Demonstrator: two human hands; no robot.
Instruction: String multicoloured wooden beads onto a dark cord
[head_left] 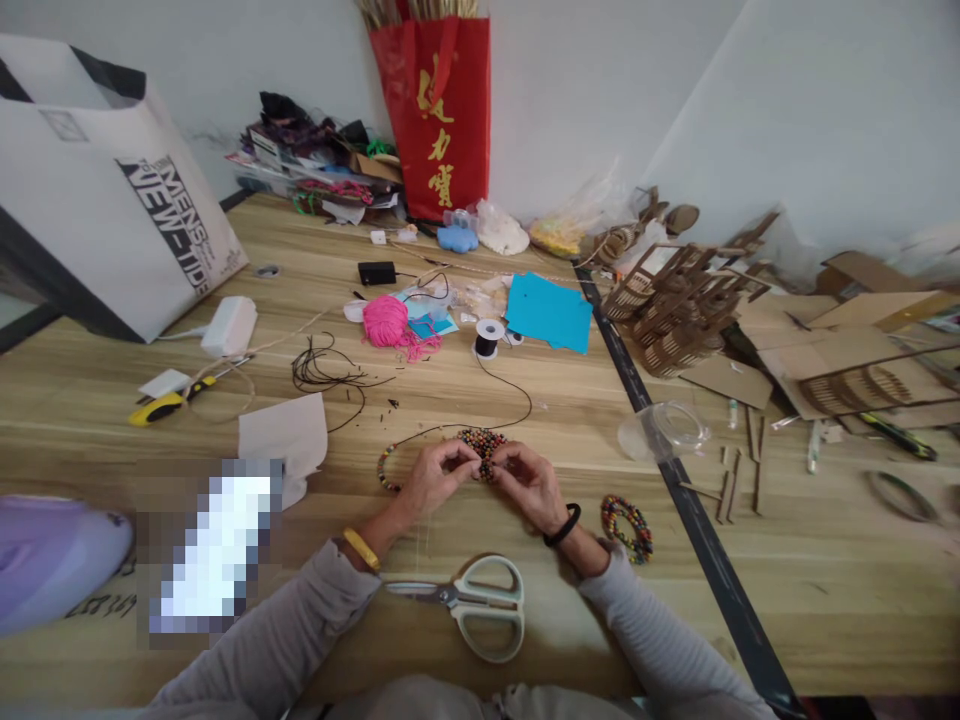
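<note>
Between my two hands lies a bunch of small multicoloured beads (480, 438) strung on dark cord. My left hand (442, 474) pinches at the left edge of the beadwork, thumb and forefinger together. From the other side my right hand (531, 482) pinches the same beadwork with its fingertips. A loose strand of beads (384, 466) curves out past my left hand. Black cord (529, 400) runs over the table from a white spool (486, 342) behind the hands. A coiled beaded bracelet (627, 530) rests right of my right wrist. White-handled scissors (469, 606) lie open nearer to me.
Pink yarn (385, 322), blue sheets (549, 312) and a black cord tangle (322, 368) lie further back. A yellow utility knife (166, 404) is at left. A clear round container (664, 432) sits across a dark table seam (694, 510). Cardboard pieces (862, 340) crowd the right.
</note>
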